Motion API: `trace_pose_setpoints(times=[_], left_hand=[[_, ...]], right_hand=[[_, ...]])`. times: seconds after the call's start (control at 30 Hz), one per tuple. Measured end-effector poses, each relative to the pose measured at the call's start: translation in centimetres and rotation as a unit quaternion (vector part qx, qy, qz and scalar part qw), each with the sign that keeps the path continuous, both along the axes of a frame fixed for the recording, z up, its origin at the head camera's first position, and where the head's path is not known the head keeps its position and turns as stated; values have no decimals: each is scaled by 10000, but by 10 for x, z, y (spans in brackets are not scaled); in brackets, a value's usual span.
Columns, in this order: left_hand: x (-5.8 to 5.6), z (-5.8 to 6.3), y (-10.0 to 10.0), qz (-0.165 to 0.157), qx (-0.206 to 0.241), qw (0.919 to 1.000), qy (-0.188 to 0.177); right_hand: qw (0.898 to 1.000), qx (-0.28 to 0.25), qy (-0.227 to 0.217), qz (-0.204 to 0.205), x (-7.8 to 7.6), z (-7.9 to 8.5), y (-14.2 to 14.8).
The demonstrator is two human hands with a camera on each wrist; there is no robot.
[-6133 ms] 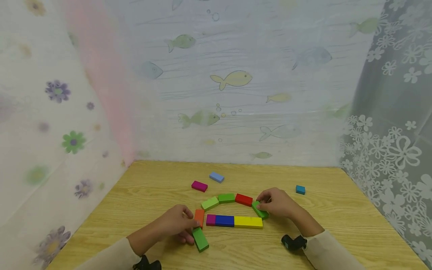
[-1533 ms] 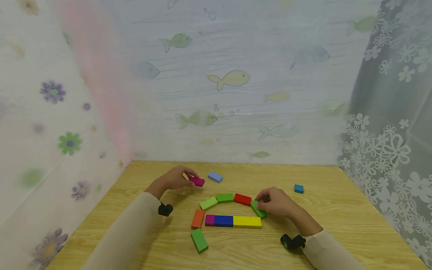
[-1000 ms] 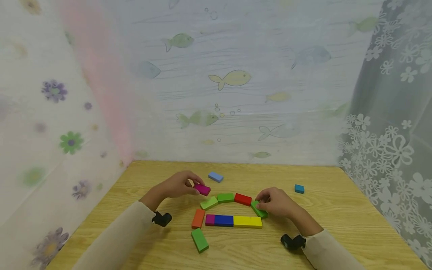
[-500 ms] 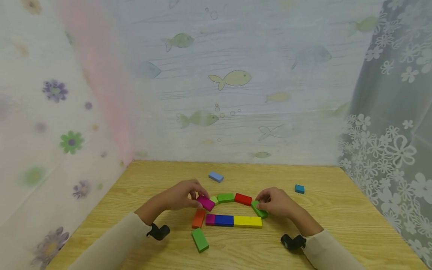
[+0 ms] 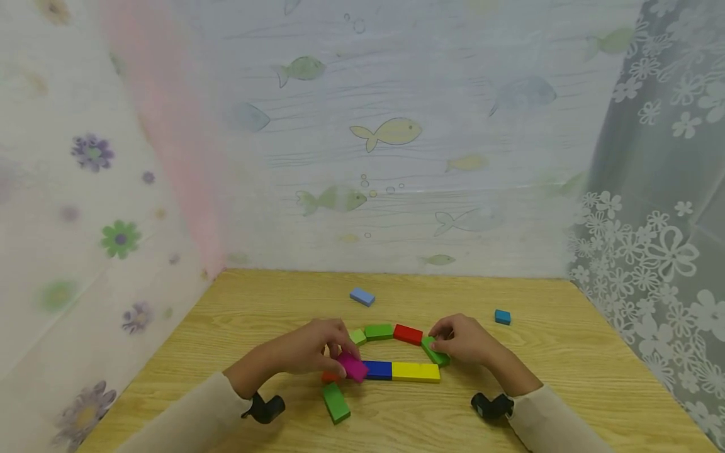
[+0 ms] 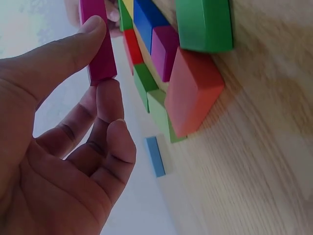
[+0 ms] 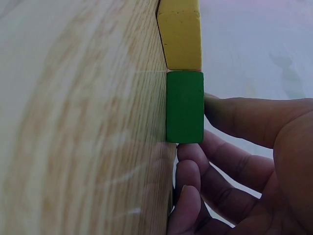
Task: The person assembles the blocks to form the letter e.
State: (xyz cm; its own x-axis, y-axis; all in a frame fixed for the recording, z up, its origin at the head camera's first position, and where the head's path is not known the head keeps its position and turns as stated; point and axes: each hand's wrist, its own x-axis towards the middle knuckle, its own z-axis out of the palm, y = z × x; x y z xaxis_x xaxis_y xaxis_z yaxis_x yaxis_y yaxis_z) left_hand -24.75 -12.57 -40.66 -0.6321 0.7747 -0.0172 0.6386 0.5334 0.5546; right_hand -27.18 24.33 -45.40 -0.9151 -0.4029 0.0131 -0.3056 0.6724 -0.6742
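Observation:
My left hand pinches a magenta block between thumb and fingers. In the left wrist view this block is raised off the table. From the head it overlaps the left end of a straight row, where the blue block and yellow block show. My right hand holds a green block at the right end of an arc. The right wrist view has the thumb on top of that green block and the fingers at its side.
The arc also has a red block, a green block, a light green block and a partly hidden orange block. Another green block lies in front. A light blue block and a small blue block lie farther back.
The left hand has left the orange and green blocks, picked up the magenta block at the back and brought it forward over the row's left end. The right hand has stayed put.

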Motion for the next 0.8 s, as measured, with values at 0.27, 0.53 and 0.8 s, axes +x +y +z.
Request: trace_pose_setpoints(times=[0.27, 0.53, 0.8], left_hand=[[12, -2, 8, -267, -118, 9996, -11], [22, -10, 13, -523, -217, 9983, 129], [30, -15, 20, -936, -564, 9912, 742]], right_hand=[[10000, 4, 60, 79, -1, 0, 1], [10000, 3, 47, 12, -1, -2, 0], [10000, -2, 65, -4, -2, -3, 0]])
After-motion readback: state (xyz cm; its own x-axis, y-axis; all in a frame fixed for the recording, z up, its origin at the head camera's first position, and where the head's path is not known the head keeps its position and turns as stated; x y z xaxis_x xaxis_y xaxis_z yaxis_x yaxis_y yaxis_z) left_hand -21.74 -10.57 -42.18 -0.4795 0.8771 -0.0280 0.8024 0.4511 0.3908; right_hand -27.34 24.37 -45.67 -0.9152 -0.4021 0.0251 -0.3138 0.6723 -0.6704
